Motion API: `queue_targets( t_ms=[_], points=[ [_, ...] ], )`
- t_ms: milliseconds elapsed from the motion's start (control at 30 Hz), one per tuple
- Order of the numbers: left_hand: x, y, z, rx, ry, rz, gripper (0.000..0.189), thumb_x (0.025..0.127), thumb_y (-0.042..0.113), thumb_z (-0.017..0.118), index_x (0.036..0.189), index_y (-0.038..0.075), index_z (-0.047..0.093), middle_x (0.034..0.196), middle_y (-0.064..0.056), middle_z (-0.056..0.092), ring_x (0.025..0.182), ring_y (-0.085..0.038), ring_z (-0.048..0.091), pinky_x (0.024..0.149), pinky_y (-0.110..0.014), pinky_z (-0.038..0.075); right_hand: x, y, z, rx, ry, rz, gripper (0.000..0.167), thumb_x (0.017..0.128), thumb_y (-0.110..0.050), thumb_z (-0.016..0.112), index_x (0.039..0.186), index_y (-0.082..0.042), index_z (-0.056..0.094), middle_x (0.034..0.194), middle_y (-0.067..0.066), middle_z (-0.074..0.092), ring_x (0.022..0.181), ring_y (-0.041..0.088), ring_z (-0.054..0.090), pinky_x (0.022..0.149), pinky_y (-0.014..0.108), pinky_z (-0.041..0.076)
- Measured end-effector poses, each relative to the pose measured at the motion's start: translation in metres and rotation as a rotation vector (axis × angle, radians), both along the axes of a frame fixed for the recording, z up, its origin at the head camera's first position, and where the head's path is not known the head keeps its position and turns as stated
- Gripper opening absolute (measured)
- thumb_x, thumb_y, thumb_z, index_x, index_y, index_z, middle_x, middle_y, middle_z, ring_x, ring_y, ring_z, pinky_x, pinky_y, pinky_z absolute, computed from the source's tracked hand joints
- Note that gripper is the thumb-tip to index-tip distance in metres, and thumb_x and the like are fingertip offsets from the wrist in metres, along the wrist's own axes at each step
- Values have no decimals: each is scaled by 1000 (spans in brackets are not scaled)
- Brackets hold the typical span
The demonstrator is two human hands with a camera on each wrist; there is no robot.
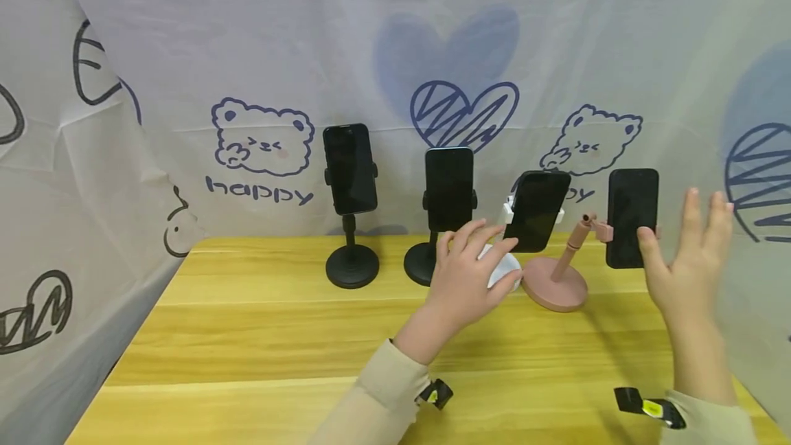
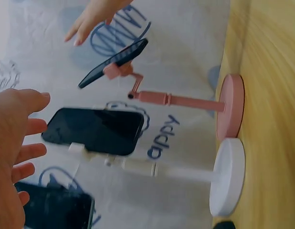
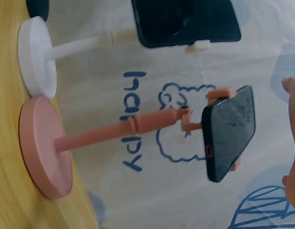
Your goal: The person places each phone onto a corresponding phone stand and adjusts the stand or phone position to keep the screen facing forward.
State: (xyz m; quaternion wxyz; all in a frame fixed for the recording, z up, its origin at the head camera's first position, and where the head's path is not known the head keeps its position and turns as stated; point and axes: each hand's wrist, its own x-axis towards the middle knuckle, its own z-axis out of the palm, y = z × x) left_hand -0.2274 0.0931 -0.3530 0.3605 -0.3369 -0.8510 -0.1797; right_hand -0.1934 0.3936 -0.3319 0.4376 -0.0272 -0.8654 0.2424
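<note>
My left hand (image 1: 466, 277) is held up with its fingers apart and nothing in them. It overlaps the white phone stand (image 1: 509, 269) in the head view, whose clamp carries a tilted black phone (image 1: 539, 206). In the left wrist view a gap shows between my fingers and that phone. My right hand (image 1: 691, 266) is raised with fingers extended, just right of another phone (image 1: 627, 211). A pink stand (image 2: 231, 107) holds this phone in its clamp. My right thumb overlaps the phone's edge in the head view, but the right wrist view shows them apart.
Two black stands, one at left (image 1: 352, 266) and one at centre (image 1: 417, 263), also bear upright phones, left (image 1: 350, 169) and centre (image 1: 449, 187). All stand along the back of a wooden table (image 1: 259, 335). A printed cloth (image 1: 346, 33) hangs behind.
</note>
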Motion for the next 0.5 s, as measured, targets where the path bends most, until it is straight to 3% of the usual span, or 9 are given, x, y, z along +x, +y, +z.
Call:
queue_targets(
  t_ms=[200,367,500],
  points=[
    [9,-32,-6,41,-28,42,44,89,48,66,128,28,63,140,2,55,137,-21,40,103,-48,34,7,-10,-1,70,74,34,78,93,-65,41,157,-29,16,166,9,2,153,33,-6,121,55,-6],
    [14,-60,-2,111,-69,67,49,88,46,68,132,25,61,144,-5,53,141,-26,38,105,-52,34,10,-21,1,110,161,76,72,95,-63,40,156,-34,17,163,19,6,151,40,-3,121,54,-6],
    [20,-81,3,169,-118,97,52,89,45,66,136,24,58,147,-7,49,144,-28,35,107,-55,30,14,-33,5,114,175,91,67,97,-60,39,156,-37,16,164,15,7,151,41,-2,121,54,-4]
  ],
)
